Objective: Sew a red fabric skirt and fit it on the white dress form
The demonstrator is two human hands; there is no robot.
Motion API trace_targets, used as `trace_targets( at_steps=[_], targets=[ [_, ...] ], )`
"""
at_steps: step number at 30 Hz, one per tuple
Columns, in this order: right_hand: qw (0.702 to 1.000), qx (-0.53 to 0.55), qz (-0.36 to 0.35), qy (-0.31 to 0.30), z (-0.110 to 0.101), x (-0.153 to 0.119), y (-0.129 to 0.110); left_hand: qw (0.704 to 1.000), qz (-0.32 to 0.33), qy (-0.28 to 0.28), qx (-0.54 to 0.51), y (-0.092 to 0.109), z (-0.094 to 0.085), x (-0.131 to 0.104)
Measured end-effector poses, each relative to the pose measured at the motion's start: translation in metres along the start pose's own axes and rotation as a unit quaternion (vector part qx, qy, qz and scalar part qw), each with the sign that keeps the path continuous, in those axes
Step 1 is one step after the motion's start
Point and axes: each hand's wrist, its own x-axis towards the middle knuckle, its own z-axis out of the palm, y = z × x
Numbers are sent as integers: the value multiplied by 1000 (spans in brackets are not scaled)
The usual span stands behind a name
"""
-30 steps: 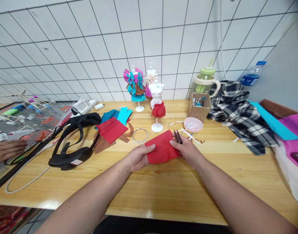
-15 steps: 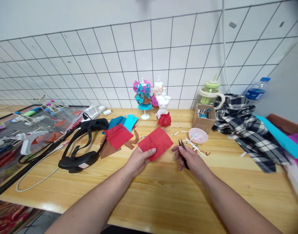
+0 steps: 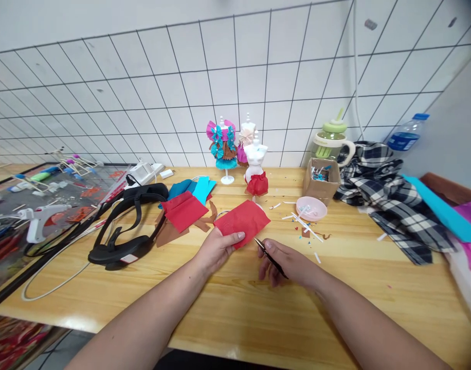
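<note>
With 12 o'clock straight away from the person, the left hand [image 3: 216,251] grips the red sheet [image 3: 243,220] by its near-left part, thumb on top, the sheet reaching out toward 1 o'clock. The right hand [image 3: 287,261] is closed round a dark pointed tool [image 3: 275,264], probably small scissors, aimed at 10 o'clock. Its tip is just beside the sheet's near-right edge — whether they touch, I cannot tell. The sheet's long axis runs roughly from 8 to 2 o'clock, across the tool's line rather than along it. The left hand is nearer, being in contact. Beyond on the surface [image 3: 220,308], folded red paper [image 3: 184,211] lies at 10 o'clock from the sheet, a pink dish [image 3: 321,211] at 2, and a white dress form [image 3: 255,154] near 12.
</note>
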Motion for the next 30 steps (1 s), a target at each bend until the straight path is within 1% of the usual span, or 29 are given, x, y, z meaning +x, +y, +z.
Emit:
trace_targets(
  at_steps=[5,7,11,18,21,30],
  targets=[
    [1000,13,-17,-6,3,-1,1,1000,-5,5,7,0,0,-1],
    [1000,17,-15,-10,3,-2,1,1000,-5,0,14,0,0,-1],
    [999,17,-6,-39,2,-3,1,999,-8,-20,30,0,-2,0],
    [998,21,-37,-45,1,-4,1,999,-9,-23,47,0,-2,-1],
    [998,19,-39,-53,1,-5,0,998,-6,-22,56,0,-1,-1],
    [998,34,-39,-28,5,-4,-4,994,11,-43,98,0,-1,-2]
  ],
)
